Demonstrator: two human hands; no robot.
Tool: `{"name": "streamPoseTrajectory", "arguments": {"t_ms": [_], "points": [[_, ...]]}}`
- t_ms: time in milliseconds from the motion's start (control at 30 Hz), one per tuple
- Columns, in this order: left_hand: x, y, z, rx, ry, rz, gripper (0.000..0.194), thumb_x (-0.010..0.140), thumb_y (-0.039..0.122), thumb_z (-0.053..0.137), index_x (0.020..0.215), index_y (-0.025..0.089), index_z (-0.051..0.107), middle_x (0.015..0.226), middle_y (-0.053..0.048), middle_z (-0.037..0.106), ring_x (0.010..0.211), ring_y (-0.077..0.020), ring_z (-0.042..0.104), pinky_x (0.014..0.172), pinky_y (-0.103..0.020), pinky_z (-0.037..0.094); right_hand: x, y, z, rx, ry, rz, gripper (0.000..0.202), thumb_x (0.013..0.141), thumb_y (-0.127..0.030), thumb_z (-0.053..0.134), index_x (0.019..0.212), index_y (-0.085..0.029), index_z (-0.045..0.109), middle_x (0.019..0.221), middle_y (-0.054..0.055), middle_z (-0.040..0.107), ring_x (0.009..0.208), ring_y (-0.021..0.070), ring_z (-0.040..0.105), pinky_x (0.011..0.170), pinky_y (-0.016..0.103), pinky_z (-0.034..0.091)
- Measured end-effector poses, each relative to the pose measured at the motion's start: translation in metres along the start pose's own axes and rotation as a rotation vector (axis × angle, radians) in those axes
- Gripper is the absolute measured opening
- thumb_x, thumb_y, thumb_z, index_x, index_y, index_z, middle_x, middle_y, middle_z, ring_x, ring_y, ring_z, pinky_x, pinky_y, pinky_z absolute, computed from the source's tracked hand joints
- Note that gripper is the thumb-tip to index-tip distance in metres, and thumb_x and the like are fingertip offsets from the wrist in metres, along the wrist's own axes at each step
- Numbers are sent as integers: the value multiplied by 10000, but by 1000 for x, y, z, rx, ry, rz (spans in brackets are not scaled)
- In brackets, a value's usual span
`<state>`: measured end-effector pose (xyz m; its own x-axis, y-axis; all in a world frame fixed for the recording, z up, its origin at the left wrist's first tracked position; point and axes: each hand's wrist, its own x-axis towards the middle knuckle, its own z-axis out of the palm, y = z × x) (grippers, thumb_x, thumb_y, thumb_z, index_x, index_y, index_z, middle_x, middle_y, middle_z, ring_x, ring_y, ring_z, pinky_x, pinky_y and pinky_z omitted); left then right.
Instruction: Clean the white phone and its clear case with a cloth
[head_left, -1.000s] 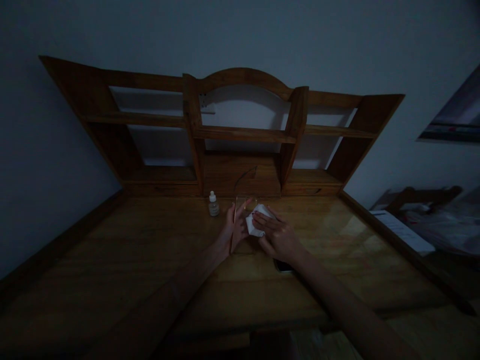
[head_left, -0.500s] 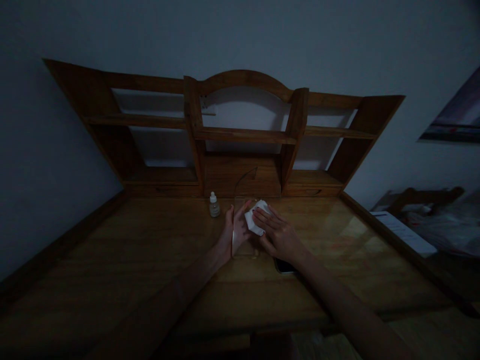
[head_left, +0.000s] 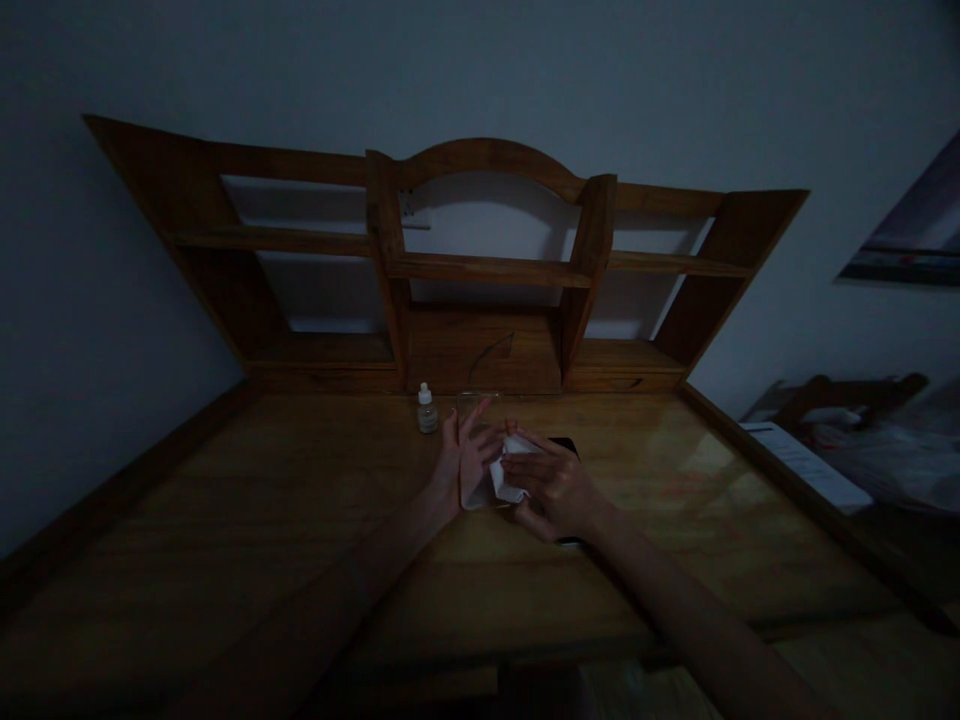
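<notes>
Fingers (head_left: 525, 468) of the right hand (head_left: 561, 492) bunched on a white tissue (head_left: 510, 492); left hand (head_left: 463, 458) holding a clear case (head_left: 474, 492).
Case is over the desk (head_left: 337, 500), between the hands, left fingers spread wide and visible through it, thumb by its left edge. Tissue overlaps the right side of the case; whether the two touch cannot be confirmed. A phone (head_left: 568, 443) lies on the desk, partly covered by the right hand. A bottle (head_left: 427, 413) stands upright near the left hand; shelf (head_left: 487, 268) behind.
</notes>
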<state>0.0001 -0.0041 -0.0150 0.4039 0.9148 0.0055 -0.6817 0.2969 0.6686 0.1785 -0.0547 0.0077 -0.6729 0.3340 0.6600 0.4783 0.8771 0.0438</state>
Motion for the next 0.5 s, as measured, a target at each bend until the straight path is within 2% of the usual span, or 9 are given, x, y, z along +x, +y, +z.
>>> {"name": "streamPoseTrajectory", "arguments": {"t_ms": [267, 400, 500], "points": [[1, 4, -5, 8, 52, 31, 703, 912, 674, 367, 1494, 281, 372, 1213, -155, 638, 1053, -276, 655, 930, -435, 490, -3, 2, 3, 53, -70, -54, 174, 785, -169, 508, 836, -217, 668, 843, 25, 751, 827, 188, 723, 1141, 466, 380], [3, 5, -7, -9, 35, 47, 696, 910, 677, 363, 1489, 291, 380, 1203, -159, 639, 1034, -281, 660, 892, -436, 504, -2, 6, 2, 23, -46, -60, 187, 791, -180, 526, 898, -182, 680, 909, 58, 757, 919, 204, 717, 1150, 455, 372], [4, 7, -6, -9, 43, 49, 691, 909, 686, 348, 1482, 304, 391, 1213, -156, 633, 1083, -286, 638, 893, -432, 500, -2, 9, 4, -50, -24, -66, 229, 797, -199, 547, 961, -139, 695, 1033, 111, 748, 1048, 232, 690, 1147, 449, 378]]}}
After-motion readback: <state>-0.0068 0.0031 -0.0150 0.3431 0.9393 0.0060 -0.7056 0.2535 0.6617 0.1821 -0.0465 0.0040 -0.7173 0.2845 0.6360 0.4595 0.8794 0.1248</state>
